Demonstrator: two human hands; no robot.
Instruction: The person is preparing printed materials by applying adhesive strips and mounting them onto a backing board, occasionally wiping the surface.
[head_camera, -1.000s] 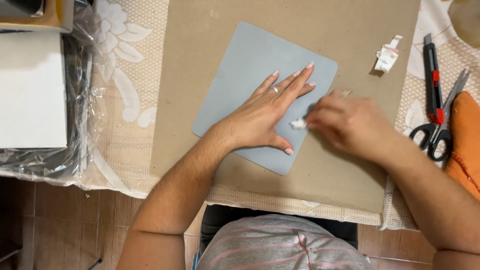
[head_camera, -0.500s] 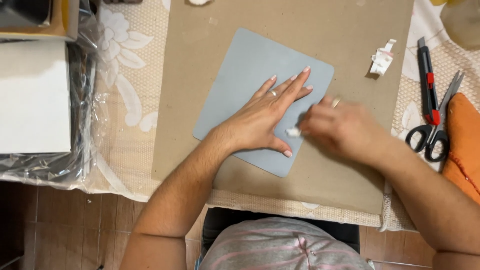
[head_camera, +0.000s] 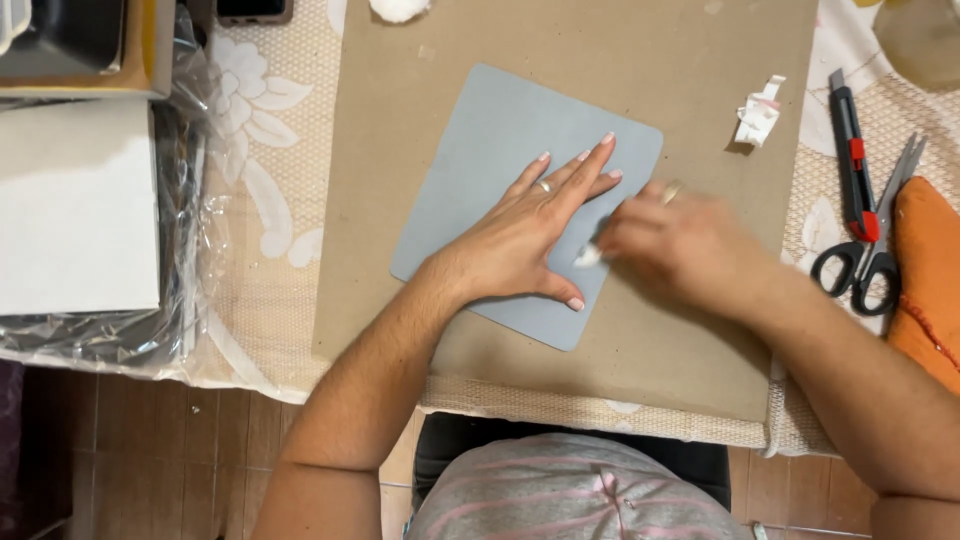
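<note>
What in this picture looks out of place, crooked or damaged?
The grey sheet lies askew on the brown board, its edges not parallel to the board's. A crumpled white scrap lies loose near the board's right edge. The left hand presses the sheet flat; the right hand is blurred. No damage is visible.

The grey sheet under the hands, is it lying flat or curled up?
Flat. The grey sheet lies spread on the brown cardboard, no visible corner lifted. The left hand presses on it, palm down.
</note>
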